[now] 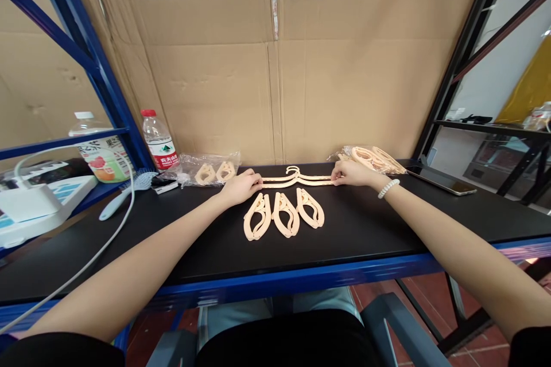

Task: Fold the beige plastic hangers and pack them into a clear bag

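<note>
A big brown cardboard wall [206, 86] stands behind the long, flat black table [365, 235]. Near the table's back edge, the left hand [241, 187] and the right hand [352, 174] pinch the two ends of thin, spread-out cream plastic hangers [297, 179]. Three folded, loop-shaped cream plastic hangers [295, 219] lie nearer the table's front edge.

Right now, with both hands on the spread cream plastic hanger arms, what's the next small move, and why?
Perhaps release the grip of the left hand: the spread cream plastic hanger arms already lie extended, and three folded cream hangers lie in front.
</note>
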The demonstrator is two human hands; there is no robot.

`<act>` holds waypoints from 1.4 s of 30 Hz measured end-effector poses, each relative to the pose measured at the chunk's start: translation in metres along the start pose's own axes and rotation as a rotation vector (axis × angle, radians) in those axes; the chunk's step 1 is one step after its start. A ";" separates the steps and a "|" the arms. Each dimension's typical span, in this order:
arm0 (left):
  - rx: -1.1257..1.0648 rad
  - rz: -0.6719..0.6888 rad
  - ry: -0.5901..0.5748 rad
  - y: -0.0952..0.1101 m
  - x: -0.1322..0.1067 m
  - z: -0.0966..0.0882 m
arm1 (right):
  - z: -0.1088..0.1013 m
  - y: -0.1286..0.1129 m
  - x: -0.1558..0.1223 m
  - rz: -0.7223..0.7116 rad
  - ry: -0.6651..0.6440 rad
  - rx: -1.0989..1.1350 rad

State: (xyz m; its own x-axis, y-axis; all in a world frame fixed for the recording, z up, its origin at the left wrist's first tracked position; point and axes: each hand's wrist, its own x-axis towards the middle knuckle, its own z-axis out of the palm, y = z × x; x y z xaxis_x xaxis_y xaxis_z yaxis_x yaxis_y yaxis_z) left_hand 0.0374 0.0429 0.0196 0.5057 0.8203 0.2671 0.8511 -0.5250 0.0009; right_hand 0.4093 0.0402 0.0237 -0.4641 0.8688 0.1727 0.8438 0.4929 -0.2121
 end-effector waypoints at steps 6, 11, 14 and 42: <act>-0.009 -0.002 0.079 -0.001 0.000 -0.020 | -0.026 -0.008 -0.014 -0.050 0.035 0.062; -0.088 0.045 0.094 0.000 -0.003 -0.036 | -0.032 -0.017 -0.017 -0.059 0.082 -0.011; -0.138 -0.040 0.021 0.003 -0.005 -0.039 | -0.030 -0.017 -0.015 -0.049 0.055 0.005; -0.676 -0.031 0.290 0.025 -0.018 -0.063 | -0.041 -0.072 -0.038 0.147 0.737 0.191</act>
State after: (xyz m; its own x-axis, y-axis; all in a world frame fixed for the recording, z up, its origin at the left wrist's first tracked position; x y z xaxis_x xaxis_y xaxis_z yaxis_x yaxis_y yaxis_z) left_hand 0.0404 0.0007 0.0756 0.3456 0.7933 0.5013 0.5446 -0.6046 0.5813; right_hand 0.3774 -0.0299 0.0723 0.0047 0.7035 0.7107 0.7906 0.4325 -0.4334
